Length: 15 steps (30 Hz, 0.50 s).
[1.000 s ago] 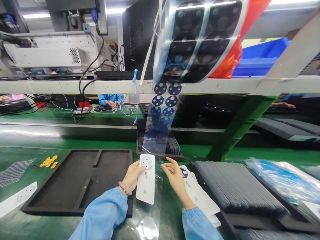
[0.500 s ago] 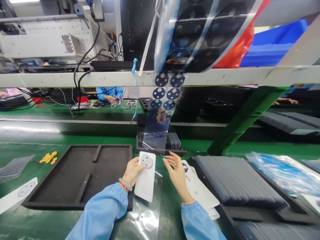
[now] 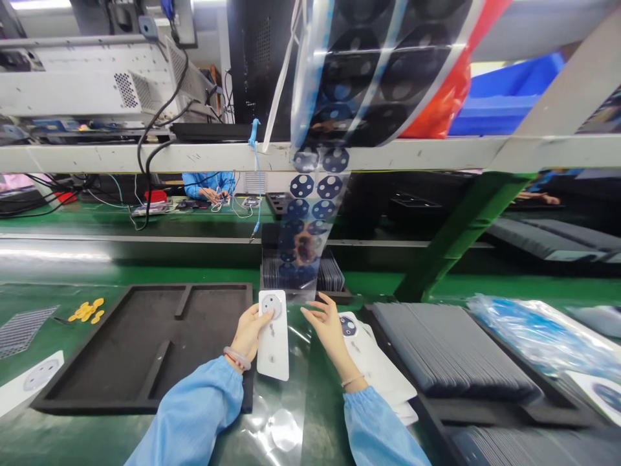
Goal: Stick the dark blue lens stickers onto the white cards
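Observation:
My left hand (image 3: 251, 331) grips a white phone back panel (image 3: 273, 349), thumb near the grey round camera area at its top. The panel is held tilted up, with small dark markings down its middle. My right hand (image 3: 326, 327) is right of it, fingers spread apart beside the lower end of a clear film strip (image 3: 310, 285). Whether a fingertip touches the film is hard to tell. Dark round camera-lens stickers (image 3: 301, 186) run down the strip in two rows. Several similar white panels (image 3: 376, 369) with dark camera circles lie by my right wrist.
A black tray (image 3: 111, 349) with dividers sits left. To the right, a black tray holds packed grey sheets (image 3: 451, 349); clear plastic bags (image 3: 524, 330) lie beyond. Yellow discs (image 3: 87, 310) are far left. The sticker roll (image 3: 373, 71) hangs above a white shelf beam (image 3: 194, 157).
The left hand has turned the panel, so its markings now show. More stickers appear lower on the strip. The right hand has shifted slightly left; the view has also shifted a little.

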### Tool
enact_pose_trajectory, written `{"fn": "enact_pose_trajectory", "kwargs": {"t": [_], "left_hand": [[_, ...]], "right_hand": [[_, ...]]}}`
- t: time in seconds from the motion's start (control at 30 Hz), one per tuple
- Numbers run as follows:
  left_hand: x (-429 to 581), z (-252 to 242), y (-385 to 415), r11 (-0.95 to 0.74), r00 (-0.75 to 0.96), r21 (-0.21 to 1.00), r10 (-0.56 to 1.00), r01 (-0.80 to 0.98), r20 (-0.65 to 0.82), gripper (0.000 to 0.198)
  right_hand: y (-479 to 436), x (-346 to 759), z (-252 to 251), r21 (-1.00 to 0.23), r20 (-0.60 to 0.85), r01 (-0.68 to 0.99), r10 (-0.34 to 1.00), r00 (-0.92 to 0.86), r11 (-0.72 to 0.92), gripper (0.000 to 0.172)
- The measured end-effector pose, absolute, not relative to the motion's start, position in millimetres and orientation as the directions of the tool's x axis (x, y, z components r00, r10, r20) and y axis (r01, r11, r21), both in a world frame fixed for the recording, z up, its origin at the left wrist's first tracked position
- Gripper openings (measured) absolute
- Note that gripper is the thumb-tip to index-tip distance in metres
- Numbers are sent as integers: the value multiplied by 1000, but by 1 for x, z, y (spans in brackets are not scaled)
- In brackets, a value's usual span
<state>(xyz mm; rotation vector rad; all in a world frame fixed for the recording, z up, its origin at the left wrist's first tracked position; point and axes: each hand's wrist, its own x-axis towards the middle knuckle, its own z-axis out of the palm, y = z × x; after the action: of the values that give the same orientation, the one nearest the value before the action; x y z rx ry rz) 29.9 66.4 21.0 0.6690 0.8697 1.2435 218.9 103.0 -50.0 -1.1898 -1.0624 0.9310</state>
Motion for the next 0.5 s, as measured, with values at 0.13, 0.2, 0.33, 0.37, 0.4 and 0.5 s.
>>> {"fn": "enact_pose_trajectory", "kwargs": {"t": [0.13,0.2,0.33,0.37,0.4,0.5], "left_hand": [[27,19,68,182,60,823,982,-538,-179,44],[25,18,70,152,40,816,987,-557,-157,43],[21,19,70,117,53,804,993,-583,-107,43],[20,19,68,138,95,805,990,-577,-102,43],[19,20,67,168,151,807,984,-566,-99,43],[16,21,62,250,310,814,946,-525,-91,44]], "right_hand": [[87,222,-34,-986,152,-38,973,176,161,73],[72,225,-27,-989,148,-5,988,43,148,67],[35,231,-23,-987,71,128,971,-228,102,41],[28,232,-25,-982,60,160,968,-244,101,35],[22,233,-27,-976,53,192,968,-244,102,30],[13,234,-31,-941,89,311,984,-156,135,32]]}}
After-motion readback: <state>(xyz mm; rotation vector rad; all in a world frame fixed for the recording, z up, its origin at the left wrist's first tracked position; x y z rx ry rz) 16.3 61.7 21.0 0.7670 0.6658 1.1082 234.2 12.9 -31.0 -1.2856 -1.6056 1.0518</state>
